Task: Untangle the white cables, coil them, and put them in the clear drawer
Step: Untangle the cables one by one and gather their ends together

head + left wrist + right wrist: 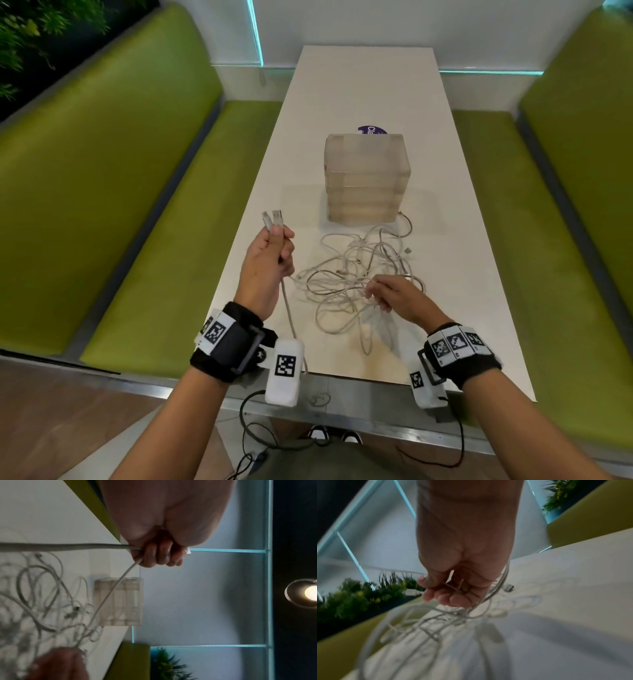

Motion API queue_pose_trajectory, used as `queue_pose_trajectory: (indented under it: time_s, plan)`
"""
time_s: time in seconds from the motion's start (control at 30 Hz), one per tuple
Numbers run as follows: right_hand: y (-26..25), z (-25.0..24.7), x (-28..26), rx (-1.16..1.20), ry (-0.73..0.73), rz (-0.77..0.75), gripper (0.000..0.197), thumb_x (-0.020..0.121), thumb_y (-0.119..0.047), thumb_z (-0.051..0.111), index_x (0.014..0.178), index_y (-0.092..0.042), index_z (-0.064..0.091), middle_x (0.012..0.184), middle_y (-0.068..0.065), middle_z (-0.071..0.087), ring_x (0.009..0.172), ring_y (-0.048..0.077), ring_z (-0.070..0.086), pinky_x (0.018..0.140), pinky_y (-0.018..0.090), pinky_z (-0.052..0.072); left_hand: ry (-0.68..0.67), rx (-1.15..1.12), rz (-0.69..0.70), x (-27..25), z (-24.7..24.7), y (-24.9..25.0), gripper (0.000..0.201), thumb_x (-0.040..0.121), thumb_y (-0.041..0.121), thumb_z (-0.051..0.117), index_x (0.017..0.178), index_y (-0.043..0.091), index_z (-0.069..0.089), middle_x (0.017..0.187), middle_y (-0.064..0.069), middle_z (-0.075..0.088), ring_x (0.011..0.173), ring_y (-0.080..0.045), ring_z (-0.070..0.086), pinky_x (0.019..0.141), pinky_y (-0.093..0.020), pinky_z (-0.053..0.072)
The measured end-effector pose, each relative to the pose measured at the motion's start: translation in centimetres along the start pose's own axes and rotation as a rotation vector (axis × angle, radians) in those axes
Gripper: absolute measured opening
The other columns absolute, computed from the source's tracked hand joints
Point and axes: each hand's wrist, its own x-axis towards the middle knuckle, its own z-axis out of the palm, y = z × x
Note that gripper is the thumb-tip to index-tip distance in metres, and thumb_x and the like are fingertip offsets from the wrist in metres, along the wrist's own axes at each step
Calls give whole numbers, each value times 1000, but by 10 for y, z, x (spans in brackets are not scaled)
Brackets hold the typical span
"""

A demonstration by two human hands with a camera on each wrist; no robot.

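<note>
Gripping two USB plugs (pixel 273 219) side by side, the left hand (pixel 265 267) is curling round their cords; the right hand (pixel 394 296) is pinching strands in the white cable tangle (pixel 359 274) lying on the table (pixel 363 85) before the clear drawer unit (pixel 367 178). Untangling appears underway; next, drawing the held cords free calls for loosening crossings. Plugs are pointing away, long axes nearly upright.

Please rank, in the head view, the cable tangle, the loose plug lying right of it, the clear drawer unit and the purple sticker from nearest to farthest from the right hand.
1. Cable tangle: pinched by the right hand.
2. Loose plug: on the table beyond the hand.
3. Clear drawer unit: mid-table, behind the tangle.
4. Purple sticker: behind the unit.
</note>
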Motion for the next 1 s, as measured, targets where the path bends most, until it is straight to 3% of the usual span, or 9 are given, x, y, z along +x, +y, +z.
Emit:
queue_pose_trajectory:
  time_s: [0.1, 0.17, 0.27, 0.3, 0.4, 0.5, 0.6, 0.8, 1.0]
  plan:
    - [-16, -2, -2, 48, 34, -65, 31, 99, -19, 45, 77, -10, 65, 56, 2, 45, 50, 14, 43, 53, 23, 37, -39, 333, -92, 0, 2, -23, 29, 102, 31, 35, 89, 16, 55, 66, 9, 38, 51, -4, 30, 48, -18, 27]
    - [-25, -1, -2, 118, 57, -65, 33, 99, -23, 46, 79, -8, 67, 55, 0, 43, 51, 14, 40, 52, 22, 35, -132, 513, -160, -5, 9, -38, 30, 99, 40, 41, 99, 15, 57, 76, 11, 49, 62, -4, 43, 56, -20, 35]
    - [-37, 3, -5, 169, 20, -94, 32, 98, -23, 49, 74, -9, 65, 53, -1, 42, 50, 12, 38, 52, 21, 34, -258, 594, -186, -12, 22, -57, 45, 87, 51, 55, 111, 13, 56, 95, 8, 64, 87, -8, 60, 79, -24, 47]
    - [-40, 4, -6, 166, 2, -114, 33, 97, -23, 51, 70, -7, 62, 53, 3, 42, 51, 14, 38, 53, 22, 34, -274, 582, -189, -12, 26, -60, 52, 82, 56, 57, 112, 14, 57, 97, 7, 66, 87, -4, 62, 81, -23, 49]
    - [-45, 4, -8, 180, -3, -136, 42, 94, -28, 54, 71, 7, 55, 54, 7, 40, 54, 18, 37, 57, 26, 35, -264, 473, -182, -12, 35, -63, 47, 83, 47, 60, 108, 7, 59, 83, 7, 65, 61, 9, 57, 58, -8, 43]
    - [-44, -2, -7, 155, -32, -130, 29, 95, -24, 55, 79, -4, 68, 52, 4, 39, 54, 19, 36, 58, 30, 34, -232, 415, -115, -9, 39, -58, 16, 93, 21, 57, 94, 5, 57, 61, 14, 57, 48, 6, 48, 51, -9, 36]
    - [-42, 1, -3, 102, -65, -124, 23, 95, -20, 55, 80, -12, 70, 49, -9, 44, 49, 10, 39, 55, 25, 36, -228, 370, -104, -7, 44, -48, 12, 95, 10, 53, 84, 6, 54, 49, 15, 51, 43, 2, 42, 48, -12, 34]
    - [-24, 2, 9, 46, 17, -81, 24, 96, -19, 51, 75, -19, 63, 77, -7, 61, 54, 5, 50, 56, 23, 40, -207, 210, -147, -3, 44, -21, 35, 96, 21, 52, 62, 21, 45, 53, 8, 28, 47, -11, 21, 47, -23, 20]
    - [-20, -1, 11, 51, 52, -95, 22, 96, -17, 50, 82, -12, 66, 80, -6, 63, 64, 10, 55, 62, 26, 43, -156, 218, -112, -1, 24, -15, 35, 94, 24, 56, 62, 22, 45, 53, 9, 27, 46, -9, 23, 48, -22, 25]
